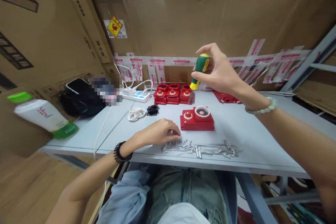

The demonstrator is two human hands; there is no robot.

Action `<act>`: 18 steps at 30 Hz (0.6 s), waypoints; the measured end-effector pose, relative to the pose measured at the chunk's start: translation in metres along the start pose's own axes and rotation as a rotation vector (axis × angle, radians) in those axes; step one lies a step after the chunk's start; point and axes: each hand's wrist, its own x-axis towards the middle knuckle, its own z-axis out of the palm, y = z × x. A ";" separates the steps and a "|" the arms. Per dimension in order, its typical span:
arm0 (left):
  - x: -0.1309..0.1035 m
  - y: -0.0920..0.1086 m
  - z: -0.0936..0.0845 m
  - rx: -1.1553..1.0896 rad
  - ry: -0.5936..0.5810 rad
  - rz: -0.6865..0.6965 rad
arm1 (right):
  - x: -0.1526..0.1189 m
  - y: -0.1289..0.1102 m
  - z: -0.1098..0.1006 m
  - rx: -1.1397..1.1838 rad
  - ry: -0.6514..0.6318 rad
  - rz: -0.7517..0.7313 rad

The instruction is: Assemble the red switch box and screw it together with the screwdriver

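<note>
**Steel screws first, driver kept upright**

Steel screws (201, 148) lie at the table's (262, 140) six o'clock edge; left hand (160, 133) pinches among them; take one cleanly. Right hand (219, 71) grips the green-yellow screwdriver (199, 70) above the red housing (197, 119), twelve o'clock of the screws; hold it vertical.

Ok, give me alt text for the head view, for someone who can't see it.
The right hand holds a green and yellow screwdriver raised above a grey table, while the left hand rests its fingertips at a pile of metal screws. A red housing lies just behind the screws, with more red housings stacked near the cardboard wall.
</note>
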 end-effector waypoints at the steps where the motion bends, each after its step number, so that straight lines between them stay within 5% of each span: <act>1: 0.001 0.002 0.003 -0.001 -0.015 -0.002 | -0.001 0.000 -0.001 -0.005 -0.002 -0.003; 6: 0.003 0.001 0.003 -0.001 -0.014 0.000 | -0.003 -0.001 -0.003 -0.013 -0.001 0.004; 12: 0.021 -0.018 -0.008 -0.008 0.347 0.004 | -0.008 -0.001 0.008 0.022 -0.064 -0.052; 18: 0.031 -0.033 -0.008 -0.068 0.190 -0.040 | -0.017 0.000 0.023 0.067 -0.133 -0.115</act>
